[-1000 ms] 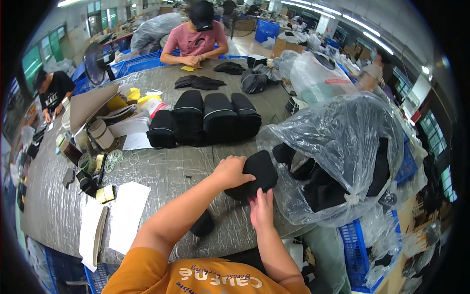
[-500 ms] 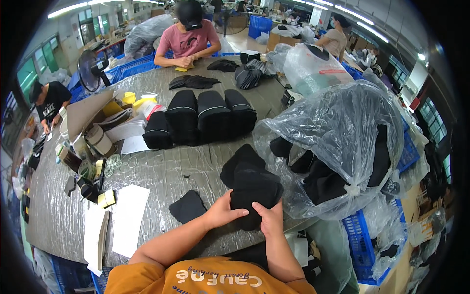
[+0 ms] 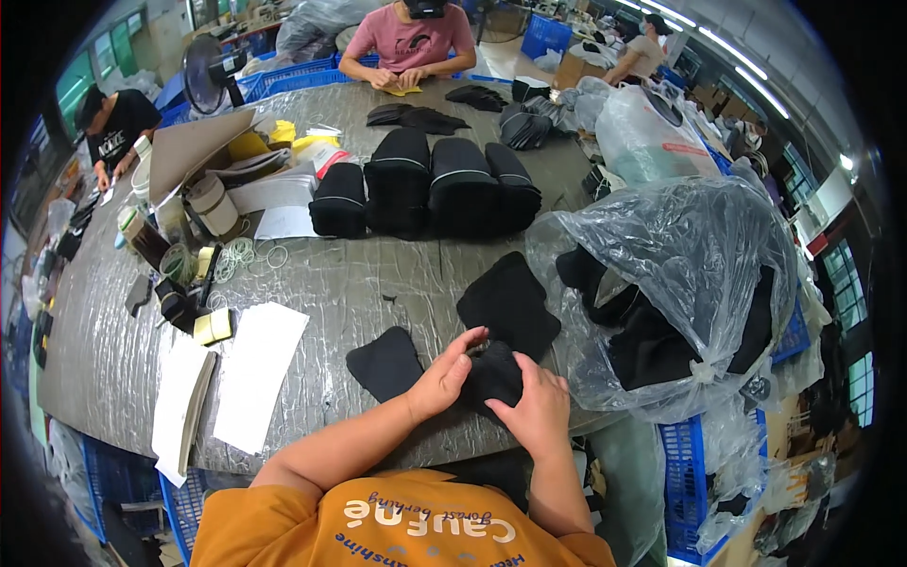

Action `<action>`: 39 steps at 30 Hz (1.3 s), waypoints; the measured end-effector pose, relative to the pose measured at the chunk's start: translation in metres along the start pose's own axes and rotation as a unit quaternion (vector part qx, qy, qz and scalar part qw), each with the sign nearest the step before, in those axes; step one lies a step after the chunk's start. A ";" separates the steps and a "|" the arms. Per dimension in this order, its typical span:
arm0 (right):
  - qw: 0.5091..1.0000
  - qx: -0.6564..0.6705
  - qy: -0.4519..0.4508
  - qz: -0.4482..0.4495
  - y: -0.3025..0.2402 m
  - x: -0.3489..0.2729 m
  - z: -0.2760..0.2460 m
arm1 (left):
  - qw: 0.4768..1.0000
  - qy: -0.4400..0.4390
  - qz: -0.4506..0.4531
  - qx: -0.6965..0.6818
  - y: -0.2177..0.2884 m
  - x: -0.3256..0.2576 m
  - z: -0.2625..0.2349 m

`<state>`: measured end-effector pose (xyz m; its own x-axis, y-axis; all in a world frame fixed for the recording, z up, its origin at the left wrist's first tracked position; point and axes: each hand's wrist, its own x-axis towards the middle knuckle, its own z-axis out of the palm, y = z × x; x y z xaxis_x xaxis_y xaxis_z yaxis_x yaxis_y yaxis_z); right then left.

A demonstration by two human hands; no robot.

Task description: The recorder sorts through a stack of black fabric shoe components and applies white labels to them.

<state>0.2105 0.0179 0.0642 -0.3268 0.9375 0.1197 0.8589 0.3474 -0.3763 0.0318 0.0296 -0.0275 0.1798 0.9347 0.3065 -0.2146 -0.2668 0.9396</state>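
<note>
A small stack of black fabric pieces is between my hands, close to the table's near edge. My left hand cups its left side, with the thumb raised and the fingers curled at the far edge. Around the right side, my right hand grips it, thumb on the near face and fingers toward the far edge. Just beyond my hands lies a pile of black fabric pieces, flat on the table. Another flat black fabric piece rests left of my left hand.
Banded black bundles stand across the table. A clear plastic bag of black pieces bulges at the right, above a blue crate. White paper sheets, rubber bands and containers occupy the left. A co-worker sits opposite.
The stack has come nearer to me, off the pile beyond, and is turned edgewise between my hands. My left thumb has lifted off its face. The view has shifted.
</note>
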 end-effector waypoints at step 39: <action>0.723 0.645 -0.235 0.086 -0.026 -0.006 0.054 | 0.962 -0.020 -0.089 0.256 0.114 -0.031 -0.060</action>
<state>0.1689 0.0027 0.0237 -0.6172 0.7490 -0.2410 -0.0794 -0.3641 -0.9280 -0.0556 -0.0155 0.0605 0.2094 0.9691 0.1300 0.3216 -0.1938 0.9268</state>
